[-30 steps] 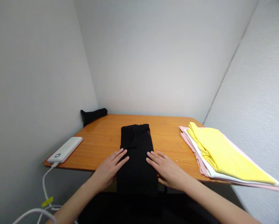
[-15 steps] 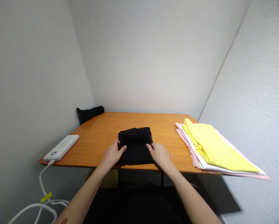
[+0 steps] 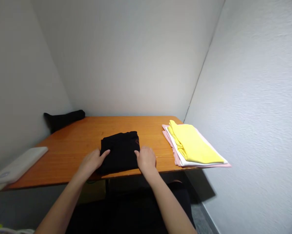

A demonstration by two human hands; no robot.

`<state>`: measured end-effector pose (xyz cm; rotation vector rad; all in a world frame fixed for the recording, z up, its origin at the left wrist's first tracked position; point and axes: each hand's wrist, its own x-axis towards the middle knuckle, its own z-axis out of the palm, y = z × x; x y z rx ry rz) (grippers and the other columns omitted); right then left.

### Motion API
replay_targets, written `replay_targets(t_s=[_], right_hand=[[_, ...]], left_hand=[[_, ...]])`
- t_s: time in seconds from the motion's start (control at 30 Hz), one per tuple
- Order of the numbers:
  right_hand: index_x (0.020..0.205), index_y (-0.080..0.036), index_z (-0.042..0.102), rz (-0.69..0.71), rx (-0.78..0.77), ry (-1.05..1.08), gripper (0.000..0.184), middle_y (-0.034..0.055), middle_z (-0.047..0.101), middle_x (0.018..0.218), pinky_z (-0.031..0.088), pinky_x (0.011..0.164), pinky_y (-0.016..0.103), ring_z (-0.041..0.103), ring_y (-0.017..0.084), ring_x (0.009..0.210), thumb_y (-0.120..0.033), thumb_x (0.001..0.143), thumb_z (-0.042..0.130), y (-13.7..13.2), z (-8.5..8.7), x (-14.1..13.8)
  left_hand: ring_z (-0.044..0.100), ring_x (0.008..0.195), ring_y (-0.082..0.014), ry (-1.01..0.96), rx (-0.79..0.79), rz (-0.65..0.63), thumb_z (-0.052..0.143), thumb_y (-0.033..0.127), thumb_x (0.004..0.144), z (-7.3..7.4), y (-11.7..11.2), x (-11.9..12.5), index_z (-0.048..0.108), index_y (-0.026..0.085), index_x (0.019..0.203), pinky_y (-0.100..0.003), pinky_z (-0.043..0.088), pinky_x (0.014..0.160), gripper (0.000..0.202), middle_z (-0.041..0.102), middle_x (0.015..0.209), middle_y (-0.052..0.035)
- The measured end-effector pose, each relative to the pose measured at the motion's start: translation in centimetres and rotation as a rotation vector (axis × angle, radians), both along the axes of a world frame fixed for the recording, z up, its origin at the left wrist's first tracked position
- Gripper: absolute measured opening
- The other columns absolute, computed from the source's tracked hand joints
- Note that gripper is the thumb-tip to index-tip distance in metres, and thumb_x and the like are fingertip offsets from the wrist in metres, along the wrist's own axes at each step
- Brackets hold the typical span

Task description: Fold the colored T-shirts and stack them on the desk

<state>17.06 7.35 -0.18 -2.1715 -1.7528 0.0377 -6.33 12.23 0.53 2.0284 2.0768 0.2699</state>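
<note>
A folded black garment [image 3: 120, 151] lies at the table's near edge, with a small reddish mark near its right edge. My left hand [image 3: 93, 161] holds its left side, thumb on top and the other fingers down along the edge. At the opposite side my right hand [image 3: 146, 159] has its thumb on the cloth. Its other fingers are curled beside the fabric, slightly blurred, their tips hidden.
On the wooden table [image 3: 146, 125], a stack at the right has a yellow folded garment [image 3: 194, 144] over white and pink cloth. A white power bank [image 3: 21, 164] with a cable sits at the left edge. A black cloth-like object [image 3: 65, 120] lies at the back left.
The view has swung to the right, so everything appears further left. The garment's bunched far part now lies flatter, and its reddish mark shows more. Both hands stay at its sides.
</note>
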Motion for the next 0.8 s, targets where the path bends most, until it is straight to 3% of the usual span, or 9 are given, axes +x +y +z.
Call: replay_targets(t_s=[0.17,0.3,0.43,0.6,0.7,0.8], right_hand=[[0.101,-0.007,0.064,-0.019,0.077,-0.017,0.052,0.0207,0.064,0.099,0.045,0.082,0.042,0.057,0.034,0.099,-0.056,0.093,0.049,-1.0,-0.4,0.1],[0.095,-0.011,0.068,0.065,0.077,-0.028,0.041,0.0177,0.066,0.095,0.043,0.082,0.039,0.058,0.031,0.095,-0.043,0.099,0.043,-0.9,-0.6,0.1],[0.091,-0.014,0.068,0.042,0.142,-0.051,0.046,0.0171,0.067,0.093,0.041,0.082,0.039,0.059,0.029,0.092,-0.031,0.103,0.027,-0.7,0.0,1.0],[0.09,-0.013,0.07,0.062,0.083,-0.121,0.045,0.0171,0.068,0.09,0.041,0.077,0.04,0.06,0.031,0.09,-0.026,0.101,0.028,-1.5,-0.6,1.7],[0.091,-0.012,0.069,0.1,0.056,-0.142,0.039,0.0171,0.068,0.091,0.043,0.077,0.039,0.06,0.031,0.09,-0.029,0.101,0.035,-1.6,-0.8,1.5],[0.098,-0.009,0.067,0.055,0.099,-0.155,0.044,0.0204,0.067,0.097,0.044,0.078,0.04,0.06,0.032,0.094,-0.042,0.099,0.039,-0.4,0.1,1.0]], left_hand=[[0.066,0.094,-0.0356,0.052,0.073,0.093,0.011,0.061,0.094,0.3,-4.4,1.1,0.063,0.012,0.088,-0.041,0.048,0.076,0.072,0.07,0.095,-0.0218],[0.067,0.091,-0.0316,0.199,0.253,0.084,0.012,0.048,0.099,-0.2,-7.0,3.2,0.061,0.012,0.091,-0.038,0.047,0.076,0.062,0.069,0.094,-0.0197],[0.068,0.079,-0.0289,0.167,0.253,0.128,0.011,0.043,0.1,0.1,-7.0,3.3,0.059,0.018,0.091,-0.035,0.045,0.065,0.055,0.071,0.085,-0.0131],[0.069,0.08,-0.0303,0.151,0.2,0.133,0.014,0.045,0.1,0.0,-7.0,2.5,0.06,0.019,0.088,-0.035,0.044,0.064,0.055,0.072,0.084,-0.013],[0.068,0.078,-0.0294,0.152,0.191,0.122,0.016,0.046,0.1,-0.4,-7.4,2.6,0.06,0.018,0.087,-0.034,0.044,0.064,0.053,0.071,0.082,-0.013],[0.067,0.082,-0.028,0.123,0.32,0.136,0.018,0.046,0.1,0.0,-7.0,2.9,0.058,0.016,0.093,-0.035,0.045,0.069,0.05,0.069,0.086,-0.0127]])
